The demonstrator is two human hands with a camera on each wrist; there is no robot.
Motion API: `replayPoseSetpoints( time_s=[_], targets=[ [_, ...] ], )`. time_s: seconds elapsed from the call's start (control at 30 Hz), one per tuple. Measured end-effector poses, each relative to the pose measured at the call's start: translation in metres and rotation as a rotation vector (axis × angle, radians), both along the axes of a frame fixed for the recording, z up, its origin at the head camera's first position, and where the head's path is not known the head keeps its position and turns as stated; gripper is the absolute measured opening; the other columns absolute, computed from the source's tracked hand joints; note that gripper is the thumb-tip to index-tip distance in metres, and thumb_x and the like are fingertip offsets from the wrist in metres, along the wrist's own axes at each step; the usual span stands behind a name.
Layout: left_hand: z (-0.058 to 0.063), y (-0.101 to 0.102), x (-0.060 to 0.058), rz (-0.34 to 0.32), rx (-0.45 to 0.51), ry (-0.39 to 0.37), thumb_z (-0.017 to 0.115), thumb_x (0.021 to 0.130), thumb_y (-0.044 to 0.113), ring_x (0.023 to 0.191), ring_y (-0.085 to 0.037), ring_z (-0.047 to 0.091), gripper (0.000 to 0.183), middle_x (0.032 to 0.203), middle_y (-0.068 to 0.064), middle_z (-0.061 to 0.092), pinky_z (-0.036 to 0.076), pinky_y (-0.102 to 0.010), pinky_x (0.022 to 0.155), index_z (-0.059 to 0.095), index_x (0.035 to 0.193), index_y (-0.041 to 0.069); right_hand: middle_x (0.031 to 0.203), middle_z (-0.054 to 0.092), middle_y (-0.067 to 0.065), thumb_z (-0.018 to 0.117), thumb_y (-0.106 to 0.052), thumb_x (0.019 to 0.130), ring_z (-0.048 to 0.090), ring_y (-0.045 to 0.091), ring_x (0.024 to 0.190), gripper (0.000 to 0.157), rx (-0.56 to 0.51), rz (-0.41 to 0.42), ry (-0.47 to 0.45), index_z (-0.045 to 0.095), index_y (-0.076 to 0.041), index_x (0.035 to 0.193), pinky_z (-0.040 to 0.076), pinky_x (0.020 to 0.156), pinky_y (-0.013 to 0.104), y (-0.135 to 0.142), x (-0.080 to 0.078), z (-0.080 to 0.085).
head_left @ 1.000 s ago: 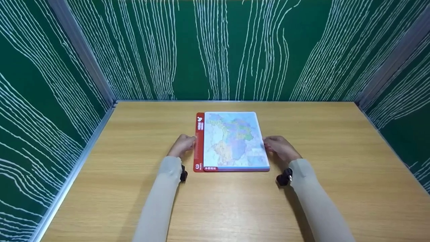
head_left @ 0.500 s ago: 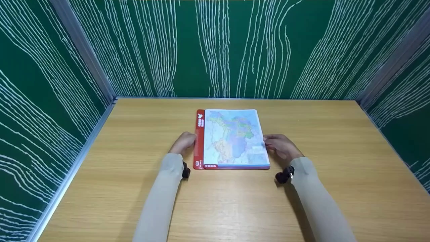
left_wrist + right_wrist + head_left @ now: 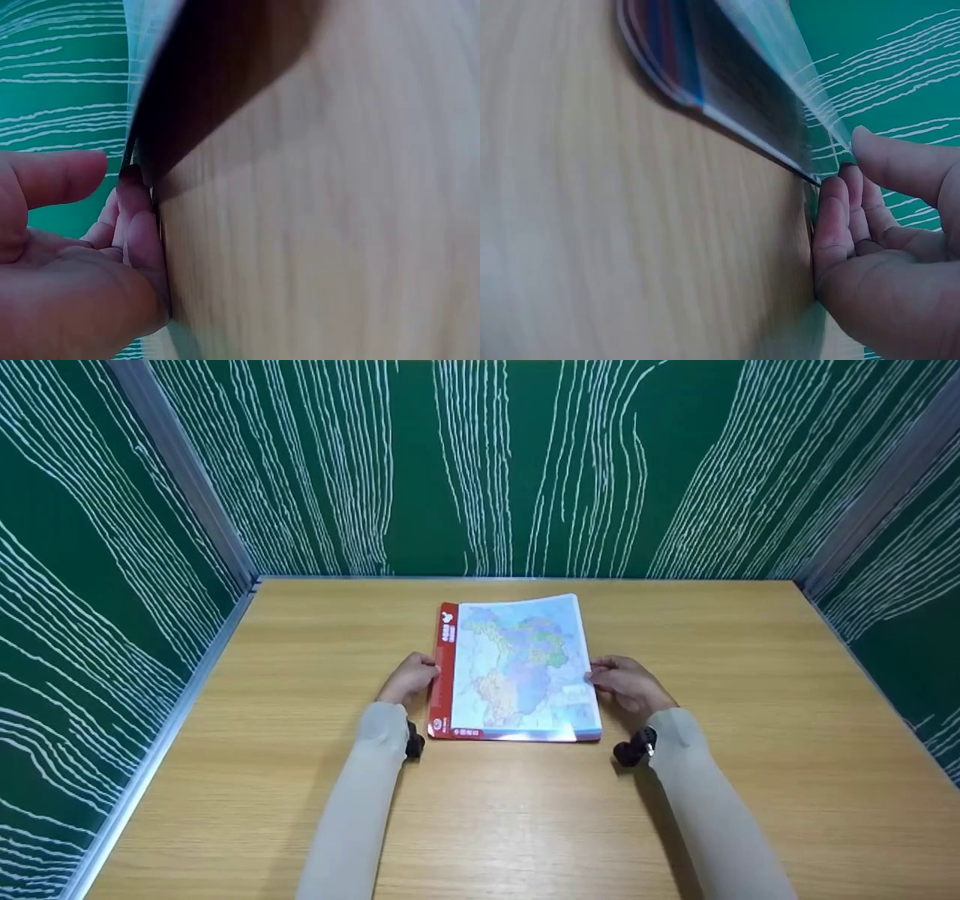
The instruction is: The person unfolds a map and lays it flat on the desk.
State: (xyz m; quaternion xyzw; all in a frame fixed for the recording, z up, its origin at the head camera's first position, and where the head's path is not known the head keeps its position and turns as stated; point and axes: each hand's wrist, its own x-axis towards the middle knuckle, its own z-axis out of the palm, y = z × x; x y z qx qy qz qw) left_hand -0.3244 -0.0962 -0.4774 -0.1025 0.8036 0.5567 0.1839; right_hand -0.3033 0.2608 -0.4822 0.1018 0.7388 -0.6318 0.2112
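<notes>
A glossy folded map (image 3: 510,675) with a red strip down its left side lies on the wooden table. At the red edge is my left hand (image 3: 409,676), its fingertips tucked beneath and the thumb over the border. In the left wrist view the lifted edge (image 3: 154,82) casts a dark shadow, and my thumb (image 3: 71,176) is a small gap from it. On the opposite side my right hand (image 3: 626,684) pinches the upper layer (image 3: 802,82) between thumb and fingers. Below that layer, several coloured layers (image 3: 656,45) show in the right wrist view.
The wooden table (image 3: 495,825) meets a green wall (image 3: 412,472) with white wavy lines at the back. Similar panels stand left and right, joined by grey posts (image 3: 184,472). A small black device (image 3: 636,746) sits at the right wrist, another (image 3: 415,741) at the left.
The map's upper layer has risen, its far right corner now higher and its top edge curved. My left thumb has come over the red border. Both hands stay at the map's sides.
</notes>
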Motion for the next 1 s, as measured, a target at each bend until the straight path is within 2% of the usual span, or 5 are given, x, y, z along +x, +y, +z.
replayPoseSetpoints(
  time_s=[0.27,0.43,0.6,0.8,1.0],
  targets=[
    [-0.002,-0.003,0.000,-0.024,0.041,0.010,0.044,0.097,0.006,0.091,-0.021,0.061,0.029,0.116,-0.017,0.058,0.056,-0.033,0.078,0.049,0.124,-0.004,0.114,0.051,0.004,0.058,-0.018,0.095,0.047,0.015,0.098,0.040,0.052,0.014,-0.031,0.044,-0.003,0.130,0.042,0.083,0.021,-0.004,-0.004,0.001],
    [-0.003,-0.002,0.000,-0.018,0.063,0.029,0.045,0.097,0.006,0.087,-0.019,0.058,0.029,0.116,-0.017,0.057,0.054,-0.028,0.071,0.048,0.124,-0.003,0.101,0.052,0.001,0.055,-0.017,0.097,0.048,0.012,0.086,0.034,0.106,0.050,0.040,0.047,0.000,0.125,0.043,0.075,0.021,-0.003,-0.003,-0.002],
    [-0.003,0.000,0.002,-0.030,0.077,0.039,0.046,0.096,0.004,0.089,-0.020,0.059,0.029,0.119,-0.019,0.057,0.054,-0.029,0.074,0.048,0.124,-0.003,0.088,0.055,-0.001,0.055,-0.016,0.095,0.050,0.011,0.073,0.026,0.183,0.057,0.117,0.051,0.001,0.115,0.045,0.067,0.022,-0.004,0.000,-0.006],
    [-0.003,-0.002,0.001,-0.016,0.077,0.050,0.048,0.095,0.004,0.091,-0.022,0.061,0.030,0.118,-0.019,0.057,0.056,-0.031,0.075,0.049,0.125,-0.003,0.092,0.057,0.001,0.056,-0.012,0.094,0.055,0.012,0.079,0.022,0.179,0.029,0.116,0.053,0.002,0.111,0.050,0.071,0.023,-0.006,0.000,-0.007],
    [-0.003,-0.007,0.001,-0.008,0.042,0.074,0.050,0.095,0.004,0.082,-0.019,0.060,0.026,0.111,-0.018,0.061,0.051,-0.026,0.066,0.054,0.119,-0.005,0.093,0.059,0.000,0.060,-0.011,0.093,0.058,0.011,0.082,0.020,0.163,0.000,0.105,0.056,0.001,0.108,0.053,0.073,0.022,-0.008,-0.003,-0.009]
  ],
)
